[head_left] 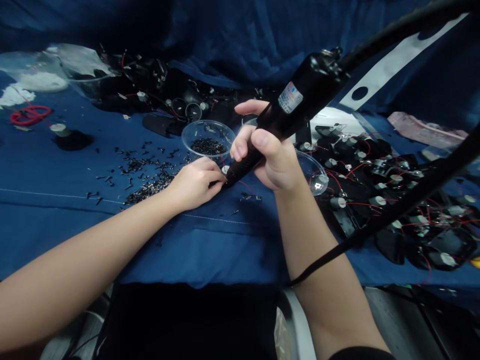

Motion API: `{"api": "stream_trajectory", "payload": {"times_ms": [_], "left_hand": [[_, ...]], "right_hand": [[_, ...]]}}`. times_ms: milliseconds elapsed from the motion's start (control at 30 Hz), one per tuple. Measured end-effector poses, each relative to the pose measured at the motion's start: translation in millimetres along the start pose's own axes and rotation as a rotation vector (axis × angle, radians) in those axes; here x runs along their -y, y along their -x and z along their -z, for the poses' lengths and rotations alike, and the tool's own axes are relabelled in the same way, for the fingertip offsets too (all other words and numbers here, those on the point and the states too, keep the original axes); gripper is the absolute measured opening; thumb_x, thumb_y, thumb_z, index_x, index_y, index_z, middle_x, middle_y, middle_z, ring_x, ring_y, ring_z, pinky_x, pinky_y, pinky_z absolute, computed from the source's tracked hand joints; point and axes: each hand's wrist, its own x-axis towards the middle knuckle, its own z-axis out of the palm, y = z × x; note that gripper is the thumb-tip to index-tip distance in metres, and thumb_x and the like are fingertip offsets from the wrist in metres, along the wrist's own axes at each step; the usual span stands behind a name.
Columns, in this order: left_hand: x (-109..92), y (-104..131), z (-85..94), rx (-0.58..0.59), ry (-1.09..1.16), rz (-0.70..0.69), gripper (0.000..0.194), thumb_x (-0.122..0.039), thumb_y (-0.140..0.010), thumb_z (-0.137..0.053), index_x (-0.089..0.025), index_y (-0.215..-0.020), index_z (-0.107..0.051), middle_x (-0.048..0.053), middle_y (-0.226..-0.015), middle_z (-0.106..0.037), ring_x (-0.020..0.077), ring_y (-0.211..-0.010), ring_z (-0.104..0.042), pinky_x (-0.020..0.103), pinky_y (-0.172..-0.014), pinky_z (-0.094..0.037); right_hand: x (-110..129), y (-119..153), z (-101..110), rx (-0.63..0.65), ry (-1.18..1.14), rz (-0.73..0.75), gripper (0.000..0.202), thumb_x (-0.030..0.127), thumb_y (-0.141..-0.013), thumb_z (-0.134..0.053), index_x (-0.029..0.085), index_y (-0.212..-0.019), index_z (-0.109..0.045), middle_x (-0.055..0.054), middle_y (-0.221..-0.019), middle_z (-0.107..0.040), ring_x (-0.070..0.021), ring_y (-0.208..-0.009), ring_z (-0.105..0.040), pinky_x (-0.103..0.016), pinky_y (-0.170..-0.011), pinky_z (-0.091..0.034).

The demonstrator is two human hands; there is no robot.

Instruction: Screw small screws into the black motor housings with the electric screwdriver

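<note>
- Two bare hands meet over a dark blue cloth [75,200] that covers the whole work surface; a pale stitched seam runs across it.
- The right hand [268,160] is clamped around a black electric screwdriver [277,117], held tilted, its tip pointing down-left just at the left hand's fingers.
- The left hand [195,182] rests on the cloth, fingers pinched together on a small part with a thin red wire; the part itself is too hidden to name.
- A black cable [405,202] crosses the right side, over the right forearm.
- Loose black screws [144,175] lie scattered left of the left hand; a clear plastic dish [208,137] just behind the hands holds more.
- A heap of black parts with red wires and white caps [393,185] fills the right of the cloth.
- More black parts [157,90] sit at the back, clear plastic bags [75,65] and a red loop of wire [30,115] far left.
- Blue fabric hangs as the backdrop.
</note>
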Motion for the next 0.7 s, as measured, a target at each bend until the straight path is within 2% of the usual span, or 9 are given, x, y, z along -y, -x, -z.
{"api": "stream_trajectory", "payload": {"times_ms": [133, 367, 433, 533, 700], "left_hand": [[-3.4, -0.2, 3.1, 0.044, -0.056, 0.024, 0.016, -0.025, -0.095, -0.066, -0.02, -0.094, -0.082, 0.007, -0.095, -0.076, 0.0253, -0.096, -0.069, 0.04, -0.086, -0.061], [-5.1, -1.0, -0.8, 0.0, -0.077, 0.028, 0.014, -0.024, -0.094, -0.068, -0.018, -0.091, -0.081, 0.008, -0.092, -0.076, 0.0263, -0.095, -0.069, 0.042, -0.086, -0.061], [-4.1, -0.6, -2.6, -0.013, -0.076, 0.025, 0.014, -0.024, -0.094, -0.068, -0.018, -0.09, -0.081, 0.008, -0.092, -0.075, 0.0265, -0.095, -0.069, 0.042, -0.085, -0.061], [-2.6, 0.1, -5.1, -0.036, -0.053, 0.027, 0.014, -0.024, -0.093, -0.069, -0.019, -0.089, -0.08, 0.008, -0.091, -0.075, 0.0264, -0.095, -0.069, 0.042, -0.084, -0.061], [-3.8, 0.0, -6.5, -0.06, -0.004, 0.05, 0.008, -0.02, -0.089, -0.074, -0.018, -0.088, -0.081, 0.007, -0.088, -0.074, 0.0245, -0.09, -0.068, 0.04, -0.083, -0.062]], "right_hand": [[-1.4, -0.8, 0.1, -0.008, -0.005, -0.001, 0.053, 0.062, -0.08, -0.078, 0.03, -0.119, -0.064, 0.007, -0.068, -0.062, -0.0139, -0.062, -0.06, -0.034, -0.069, -0.058], [-6.4, -1.5, -14.8, -0.108, 0.072, 0.06, 0.06, 0.068, -0.077, -0.078, 0.031, -0.122, -0.066, 0.008, -0.064, -0.06, -0.0145, -0.057, -0.059, -0.033, -0.061, -0.057], [-8.0, -0.1, -22.1, -0.129, 0.097, 0.079, 0.056, 0.067, -0.075, -0.081, 0.03, -0.115, -0.068, 0.007, -0.065, -0.06, -0.0149, -0.058, -0.059, -0.034, -0.061, -0.057], [-11.7, 1.3, -31.8, -0.229, 0.109, 0.109, 0.048, 0.066, -0.072, -0.084, 0.029, -0.098, -0.067, 0.004, -0.069, -0.062, -0.0153, -0.059, -0.059, -0.035, -0.059, -0.057], [-21.6, -2.5, -32.7, -0.37, 0.099, 0.133, 0.041, 0.069, -0.081, -0.075, 0.031, -0.09, -0.062, 0.005, -0.06, -0.055, -0.0175, -0.049, -0.057, -0.038, -0.053, -0.056]]}}
